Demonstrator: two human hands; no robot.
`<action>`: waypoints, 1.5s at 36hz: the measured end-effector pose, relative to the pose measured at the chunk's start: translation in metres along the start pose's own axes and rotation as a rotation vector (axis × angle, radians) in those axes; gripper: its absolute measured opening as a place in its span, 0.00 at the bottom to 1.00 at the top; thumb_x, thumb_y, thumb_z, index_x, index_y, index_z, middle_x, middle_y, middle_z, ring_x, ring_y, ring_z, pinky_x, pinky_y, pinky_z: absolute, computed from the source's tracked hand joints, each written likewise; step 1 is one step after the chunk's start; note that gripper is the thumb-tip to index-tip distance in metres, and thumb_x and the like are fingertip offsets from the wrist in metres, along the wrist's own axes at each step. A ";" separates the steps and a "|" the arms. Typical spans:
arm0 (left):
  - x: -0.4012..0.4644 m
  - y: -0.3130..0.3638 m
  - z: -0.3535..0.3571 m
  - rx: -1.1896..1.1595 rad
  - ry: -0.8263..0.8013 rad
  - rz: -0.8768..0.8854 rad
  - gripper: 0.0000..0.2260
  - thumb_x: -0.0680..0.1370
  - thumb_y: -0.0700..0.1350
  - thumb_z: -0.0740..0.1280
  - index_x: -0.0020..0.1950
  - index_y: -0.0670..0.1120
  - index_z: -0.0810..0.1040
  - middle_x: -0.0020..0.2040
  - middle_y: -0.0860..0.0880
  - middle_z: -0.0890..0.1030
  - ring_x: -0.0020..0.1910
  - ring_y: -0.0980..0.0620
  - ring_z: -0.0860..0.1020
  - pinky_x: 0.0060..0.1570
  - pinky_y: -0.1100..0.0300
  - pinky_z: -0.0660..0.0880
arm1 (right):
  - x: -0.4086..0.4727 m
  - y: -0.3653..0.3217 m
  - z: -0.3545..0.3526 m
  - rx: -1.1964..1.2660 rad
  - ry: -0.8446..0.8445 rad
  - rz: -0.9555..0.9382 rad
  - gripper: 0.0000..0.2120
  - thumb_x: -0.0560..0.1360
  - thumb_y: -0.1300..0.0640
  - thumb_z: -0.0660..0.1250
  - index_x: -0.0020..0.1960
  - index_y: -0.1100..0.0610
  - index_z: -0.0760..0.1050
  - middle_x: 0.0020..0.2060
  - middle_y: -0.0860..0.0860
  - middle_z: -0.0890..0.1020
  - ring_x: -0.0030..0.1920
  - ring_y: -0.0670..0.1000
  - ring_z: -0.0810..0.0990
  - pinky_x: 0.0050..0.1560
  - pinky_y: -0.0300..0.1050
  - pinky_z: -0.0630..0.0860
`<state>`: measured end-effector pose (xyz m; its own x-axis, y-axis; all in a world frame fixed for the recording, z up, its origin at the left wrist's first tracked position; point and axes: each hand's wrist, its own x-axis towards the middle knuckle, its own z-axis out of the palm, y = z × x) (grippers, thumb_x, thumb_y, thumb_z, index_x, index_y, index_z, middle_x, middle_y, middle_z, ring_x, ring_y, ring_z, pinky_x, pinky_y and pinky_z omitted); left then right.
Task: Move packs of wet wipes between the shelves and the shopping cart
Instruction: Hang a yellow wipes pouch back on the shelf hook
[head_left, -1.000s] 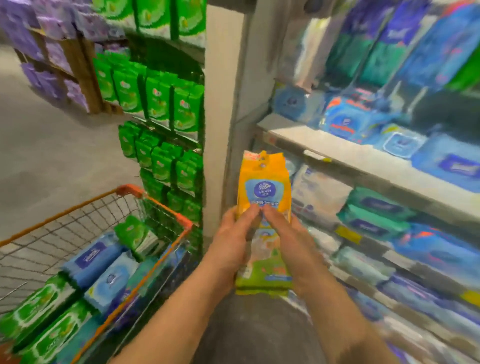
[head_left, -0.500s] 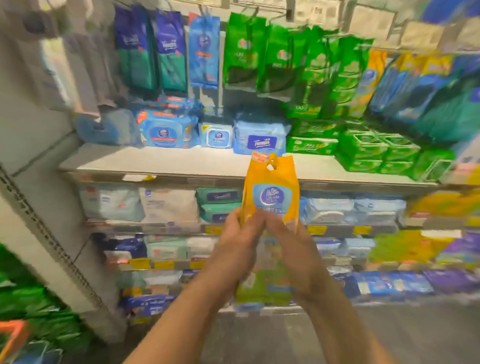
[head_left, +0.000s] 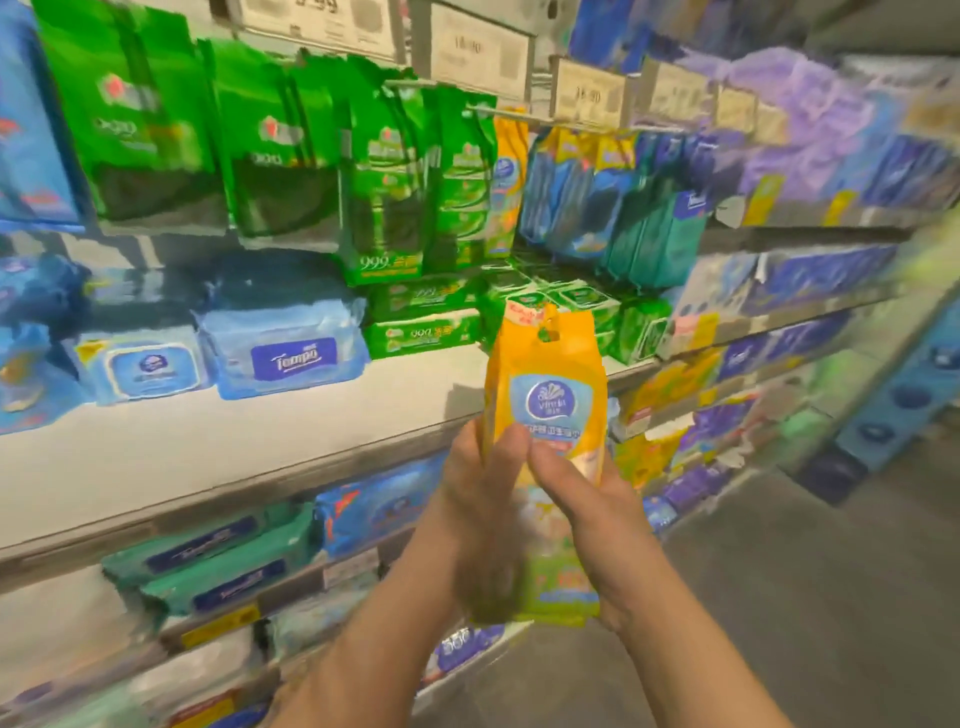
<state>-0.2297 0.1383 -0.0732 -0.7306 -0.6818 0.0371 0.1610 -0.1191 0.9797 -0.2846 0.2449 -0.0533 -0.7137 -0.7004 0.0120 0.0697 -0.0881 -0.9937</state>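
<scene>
While both hands, left hand (head_left: 480, 499) and right hand (head_left: 587, 512), pinch the tall yellow plastic wipes pack (head_left: 545, 410) at lower centre, its small hang hole could miss the metal peg (head_left: 498, 111) at upper centre and slip. Behind, the white shelf (head_left: 218, 447) holds blue packs (head_left: 283, 353).

head cam | faces forward, slightly down | close to shelves (head_left: 218, 447) | single view, none shared

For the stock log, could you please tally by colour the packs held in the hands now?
Orange pack: 1
Green: 0
Blue: 0
Total: 1, gripped by the left hand and the right hand.
</scene>
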 end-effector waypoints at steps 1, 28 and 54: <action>0.006 0.001 0.004 -0.059 -0.038 -0.001 0.30 0.61 0.65 0.67 0.55 0.46 0.78 0.47 0.48 0.85 0.39 0.53 0.82 0.41 0.57 0.81 | 0.006 0.000 -0.004 0.033 0.021 0.003 0.23 0.69 0.50 0.76 0.62 0.53 0.79 0.54 0.50 0.87 0.55 0.52 0.85 0.59 0.54 0.79; 0.167 0.011 0.114 -0.109 0.158 -0.060 0.28 0.74 0.63 0.73 0.67 0.46 0.79 0.59 0.39 0.85 0.57 0.35 0.83 0.60 0.31 0.76 | 0.217 -0.044 -0.132 0.134 -0.178 0.043 0.18 0.64 0.43 0.74 0.50 0.52 0.83 0.39 0.47 0.88 0.39 0.50 0.87 0.39 0.48 0.83; 0.173 0.047 0.075 -0.199 0.394 0.210 0.22 0.69 0.47 0.73 0.62 0.44 0.80 0.52 0.40 0.87 0.46 0.43 0.86 0.40 0.48 0.84 | 0.257 -0.114 -0.115 -0.121 -0.258 -0.403 0.10 0.73 0.53 0.75 0.50 0.39 0.84 0.39 0.41 0.87 0.39 0.42 0.85 0.37 0.40 0.80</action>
<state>-0.3979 0.0690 -0.0059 -0.3684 -0.9225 0.1148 0.4299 -0.0596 0.9009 -0.5560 0.1563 0.0506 -0.4701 -0.7817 0.4099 -0.2689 -0.3155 -0.9101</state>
